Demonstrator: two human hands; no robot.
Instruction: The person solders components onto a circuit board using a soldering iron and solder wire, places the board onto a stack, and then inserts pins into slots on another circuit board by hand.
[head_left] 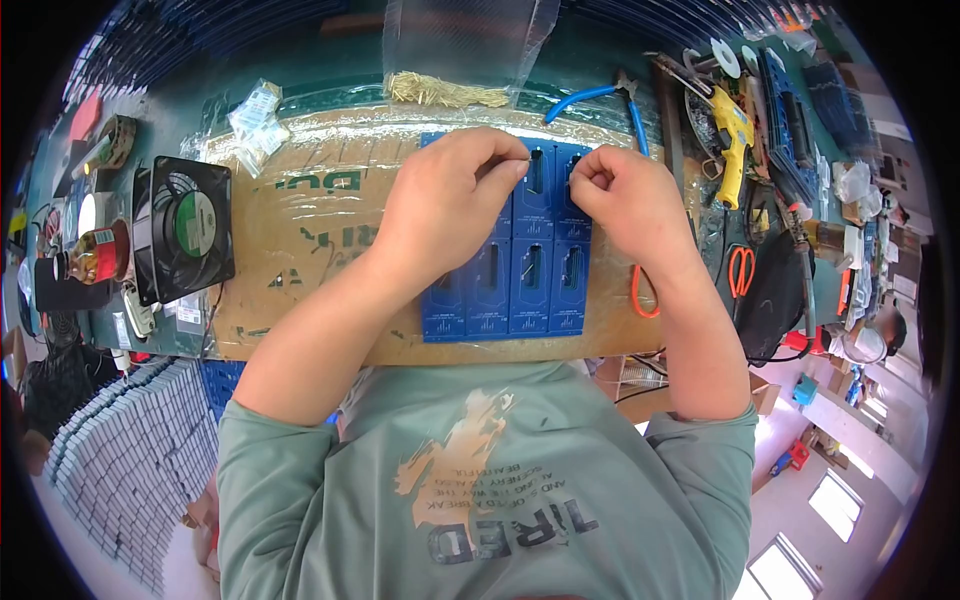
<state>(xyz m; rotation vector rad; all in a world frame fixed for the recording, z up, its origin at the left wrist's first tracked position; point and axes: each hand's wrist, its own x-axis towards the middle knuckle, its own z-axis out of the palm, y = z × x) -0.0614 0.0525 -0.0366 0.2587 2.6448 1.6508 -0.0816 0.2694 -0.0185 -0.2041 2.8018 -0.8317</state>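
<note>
A blue circuit board panel (505, 300), marked off into several units with dark slots, lies flat in front of me. Over its upper left part is my left hand (445, 200), thumb and forefinger pinched together beside a slot. My right hand (632, 200) hangs over the upper right edge of the panel, its fingers curled into a pinch. Anything between either hand's fingertips is too small to make out. Thin metal slivers show in some of the lower slots. Beyond the hands, a pile of thin gold-coloured pins (445, 90) lies at the mouth of a clear plastic bag (465, 40).
Brown cardboard (310, 235) covers the work surface. A black fan (190, 228) stands at the left, near small plastic packets (258, 128). Blue-handled cutters (632, 105), a yellow glue gun (735, 145) and orange-handled scissors (741, 270) lie at the right.
</note>
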